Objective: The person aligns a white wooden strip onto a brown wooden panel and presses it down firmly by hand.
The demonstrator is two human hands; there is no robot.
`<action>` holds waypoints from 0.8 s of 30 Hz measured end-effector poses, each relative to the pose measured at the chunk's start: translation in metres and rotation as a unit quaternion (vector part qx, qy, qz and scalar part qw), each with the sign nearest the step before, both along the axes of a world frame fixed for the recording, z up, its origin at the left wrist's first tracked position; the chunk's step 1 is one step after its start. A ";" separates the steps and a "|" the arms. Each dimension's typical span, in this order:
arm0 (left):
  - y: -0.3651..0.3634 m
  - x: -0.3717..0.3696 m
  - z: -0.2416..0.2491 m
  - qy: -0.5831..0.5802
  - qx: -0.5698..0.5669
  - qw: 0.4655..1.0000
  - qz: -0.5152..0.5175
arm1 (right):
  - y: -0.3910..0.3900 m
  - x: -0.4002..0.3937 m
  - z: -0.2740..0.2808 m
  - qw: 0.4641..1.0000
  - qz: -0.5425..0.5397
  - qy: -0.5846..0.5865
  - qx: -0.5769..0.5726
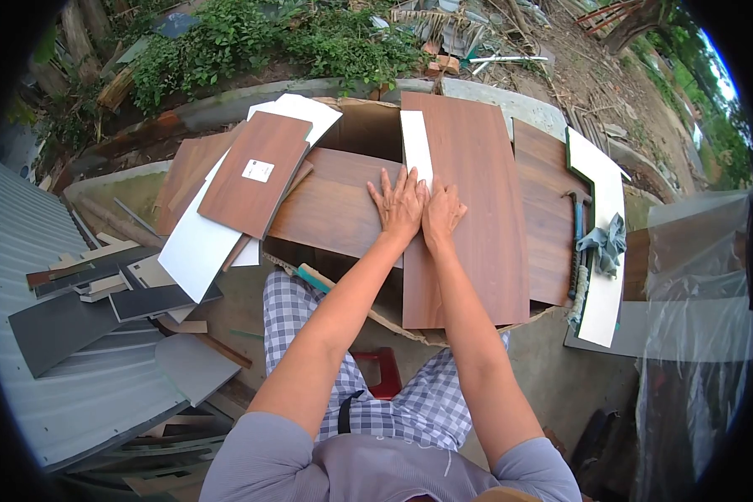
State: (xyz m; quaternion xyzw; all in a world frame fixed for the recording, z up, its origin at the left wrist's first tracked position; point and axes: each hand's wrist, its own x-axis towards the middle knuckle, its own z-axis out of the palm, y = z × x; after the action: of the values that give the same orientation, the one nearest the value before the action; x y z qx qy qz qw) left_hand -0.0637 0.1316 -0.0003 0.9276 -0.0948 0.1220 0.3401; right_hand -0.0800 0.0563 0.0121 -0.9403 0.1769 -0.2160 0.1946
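Note:
My left hand (399, 203) lies with its fingers spread over the right end of a wood-grain board (335, 197), its fingertips by the lower end of a narrow white strip (415, 138). Close against it, my right hand (443, 211) rests on a large brown wood-grain panel (477, 251) with its fingers curled in. Whatever those fingers hold is hidden. The white strip runs along the panel's upper left edge, and its lower end is partly covered by my hands. Under these boards is an open cardboard box (364, 125).
Brown and white boards with a labelled brown panel (268, 171) are stacked at left. A hammer (577, 234) and grey cloth (604, 244) lie at right, beside a white board (598, 314). Dark offcuts (67, 326) lie on corrugated sheeting (25, 243). A red stool (385, 372) shows beneath me.

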 end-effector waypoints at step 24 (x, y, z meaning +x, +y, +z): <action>-0.022 0.086 -0.002 -0.009 -0.015 1.000 0.015 | -0.021 0.087 -0.005 1.000 -0.007 -0.010 -0.002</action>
State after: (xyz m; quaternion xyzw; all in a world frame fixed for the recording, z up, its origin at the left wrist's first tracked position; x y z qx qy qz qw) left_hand 0.0225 0.1098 -0.0023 0.9226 -0.0818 0.1366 0.3515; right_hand 0.0074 0.0356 0.0076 -0.9373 0.1812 -0.2267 0.1930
